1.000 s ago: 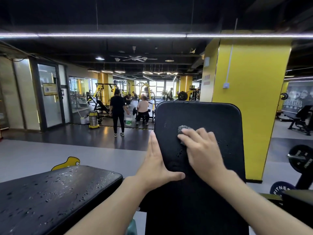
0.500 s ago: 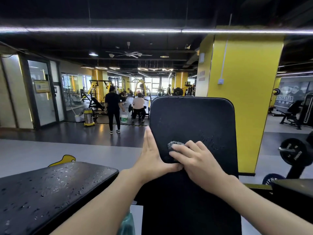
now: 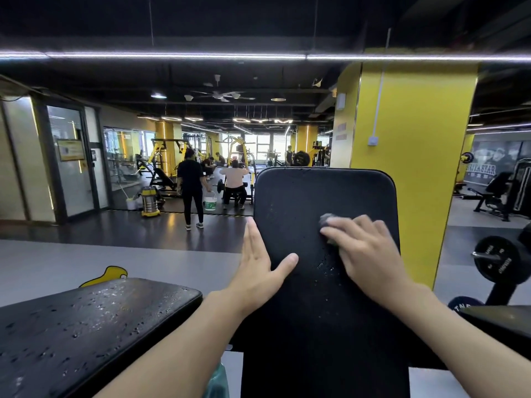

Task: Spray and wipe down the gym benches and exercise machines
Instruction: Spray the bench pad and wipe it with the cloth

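Fingers (image 3: 355,225) pressing cloth (image 3: 326,218), left hand (image 3: 256,271) bracing backrest (image 3: 304,193)

Dim hall, black ceiling. Overhead LED strip (image 3: 172,55) bright, bowed by wide-angle lens. Daylight from far windows (image 3: 264,145). Glossy floor (image 3: 161,225) far left mirrors lamps. Droplets glint on near-left bench pad (image 3: 86,326). Far machines soft; edges stretched.

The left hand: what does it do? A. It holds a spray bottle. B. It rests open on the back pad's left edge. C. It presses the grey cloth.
B: the left hand lies with straight fingers along the left edge of the back pad, thumb on its front.
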`<action>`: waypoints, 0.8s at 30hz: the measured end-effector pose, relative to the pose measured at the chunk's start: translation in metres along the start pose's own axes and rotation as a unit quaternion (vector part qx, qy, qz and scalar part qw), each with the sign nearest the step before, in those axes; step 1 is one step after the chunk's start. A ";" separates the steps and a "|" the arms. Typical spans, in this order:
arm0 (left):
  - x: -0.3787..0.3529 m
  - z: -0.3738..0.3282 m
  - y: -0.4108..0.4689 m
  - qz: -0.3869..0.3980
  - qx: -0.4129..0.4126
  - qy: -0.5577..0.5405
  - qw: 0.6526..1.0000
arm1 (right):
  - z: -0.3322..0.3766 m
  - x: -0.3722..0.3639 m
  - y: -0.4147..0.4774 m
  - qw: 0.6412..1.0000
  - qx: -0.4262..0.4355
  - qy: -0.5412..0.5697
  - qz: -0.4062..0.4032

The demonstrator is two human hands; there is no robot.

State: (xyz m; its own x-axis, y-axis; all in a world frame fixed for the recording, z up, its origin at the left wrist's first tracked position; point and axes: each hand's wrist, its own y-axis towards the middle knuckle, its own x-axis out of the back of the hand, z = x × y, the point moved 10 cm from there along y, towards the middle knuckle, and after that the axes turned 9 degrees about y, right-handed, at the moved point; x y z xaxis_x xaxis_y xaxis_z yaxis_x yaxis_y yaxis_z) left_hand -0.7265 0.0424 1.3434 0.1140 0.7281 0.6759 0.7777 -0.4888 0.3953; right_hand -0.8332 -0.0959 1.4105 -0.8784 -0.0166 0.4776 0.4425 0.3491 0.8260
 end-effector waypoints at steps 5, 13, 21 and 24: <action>-0.001 0.001 0.000 -0.008 -0.004 0.004 1.000 | 0.050 -0.019 -0.027 1.000 0.012 0.014 -0.008; -0.001 0.001 0.001 -0.004 -0.002 0.000 1.000 | -0.002 0.000 -0.018 0.995 -0.082 0.003 -0.055; -0.002 0.004 0.003 -0.010 -0.004 0.005 1.000 | 0.013 -0.006 -0.025 0.998 0.056 -0.015 0.033; -0.002 0.005 0.004 -0.011 -0.004 0.001 1.000 | -0.012 0.004 -0.025 0.993 -0.101 -0.004 -0.054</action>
State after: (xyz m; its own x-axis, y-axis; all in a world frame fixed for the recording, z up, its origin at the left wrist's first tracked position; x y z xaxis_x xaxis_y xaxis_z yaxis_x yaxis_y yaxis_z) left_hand -0.7206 0.0414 1.3402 0.0958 0.7382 0.6678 0.7754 -0.4760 0.4150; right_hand -0.8457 -0.1158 1.3951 -0.9236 -0.0365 0.3817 0.3724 0.1514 0.9156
